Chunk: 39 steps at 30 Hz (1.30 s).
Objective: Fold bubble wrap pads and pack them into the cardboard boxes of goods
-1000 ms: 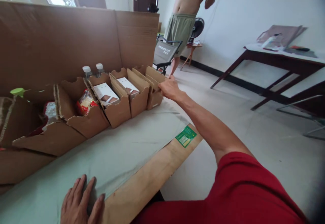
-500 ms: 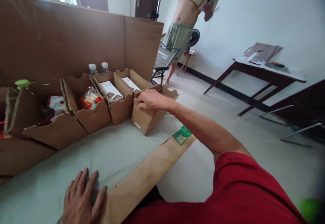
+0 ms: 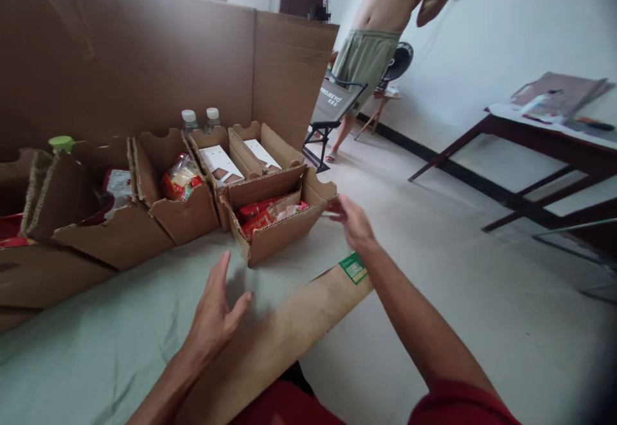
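A small open cardboard box (image 3: 282, 233) with red snack packets (image 3: 263, 214) inside sits on the pale green table cover (image 3: 120, 322), turned across the front of a row of similar boxes. My right hand (image 3: 351, 219) is at the box's right end, fingers spread and open, at or just off its corner. My left hand (image 3: 216, 312) hovers open, fingers together and thumb out, a little in front of the box's left end. Neither hand holds anything.
The row holds a box of wrapped food (image 3: 180, 184), two boxes with white cartons (image 3: 222, 166), and two bottles (image 3: 198, 119) behind. A tall cardboard wall (image 3: 144, 58) backs the table. Another person (image 3: 380, 39) stands by a folding chair (image 3: 332, 107); a dark table (image 3: 554, 135) is at right.
The end box has been pulled out of the row and turned sideways toward me. My right hand has let go of it. My left hand has lifted off the table and moved toward the box.
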### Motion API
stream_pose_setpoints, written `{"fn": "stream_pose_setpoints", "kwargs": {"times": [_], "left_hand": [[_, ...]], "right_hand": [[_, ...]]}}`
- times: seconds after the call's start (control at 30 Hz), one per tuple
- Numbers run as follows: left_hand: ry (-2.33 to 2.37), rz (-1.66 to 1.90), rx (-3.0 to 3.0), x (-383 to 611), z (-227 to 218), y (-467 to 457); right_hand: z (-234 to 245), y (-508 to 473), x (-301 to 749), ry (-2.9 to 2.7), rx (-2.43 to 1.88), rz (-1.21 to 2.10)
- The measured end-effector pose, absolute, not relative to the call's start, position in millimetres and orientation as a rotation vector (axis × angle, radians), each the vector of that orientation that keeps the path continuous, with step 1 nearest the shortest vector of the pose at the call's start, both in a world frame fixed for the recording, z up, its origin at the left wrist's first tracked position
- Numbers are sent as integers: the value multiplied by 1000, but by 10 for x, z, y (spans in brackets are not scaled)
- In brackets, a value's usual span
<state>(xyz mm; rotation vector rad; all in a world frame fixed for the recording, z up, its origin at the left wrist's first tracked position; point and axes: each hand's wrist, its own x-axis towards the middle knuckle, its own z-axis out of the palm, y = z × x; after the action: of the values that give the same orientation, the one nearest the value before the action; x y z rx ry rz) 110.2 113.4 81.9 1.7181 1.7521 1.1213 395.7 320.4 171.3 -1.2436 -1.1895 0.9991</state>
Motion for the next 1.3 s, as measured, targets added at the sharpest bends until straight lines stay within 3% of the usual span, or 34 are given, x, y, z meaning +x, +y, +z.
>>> {"fn": "stream_pose_setpoints", "kwargs": {"times": [0.1,0.23,0.33,0.47,0.57,0.77,0.93,1.0,1.1,1.2,1.3], "left_hand": [[1656,1207,1665,1295,821,1563],[1669,1198,1740,1291,793,1748],[1918,980,1869,1098,798,1556],[2245,466,1845,814,787,1001],[2247,340,1841,771,754,541],[1894,505,1987,993,851,-37],[1465,913,1768,624,1159,-405],[1713,1159,1485,196,1251,-609],[2487,1503,1060,-677,1317,-880],[3012,1406,817,-1561,1311,-968],[3167,1202,525,-2184,1268,-859]], "right_hand": [[1300,3166,3797,-1173,-1230,1134],[1131,3068,3738,-1136,-1183,1201],[1019,2846,3830,-1169,-1232,1205],[743,2457,3872,-1560,-1436,958],[624,2237,3591,-1967,-1254,859],[708,1838,2244,-2525,-618,689],[713,1290,1656,-2822,-249,489],[732,1062,1716,-2866,-57,528],[759,812,1914,-2860,85,677],[732,693,2030,-2802,48,767],[671,672,2023,-2731,-14,774]]}}
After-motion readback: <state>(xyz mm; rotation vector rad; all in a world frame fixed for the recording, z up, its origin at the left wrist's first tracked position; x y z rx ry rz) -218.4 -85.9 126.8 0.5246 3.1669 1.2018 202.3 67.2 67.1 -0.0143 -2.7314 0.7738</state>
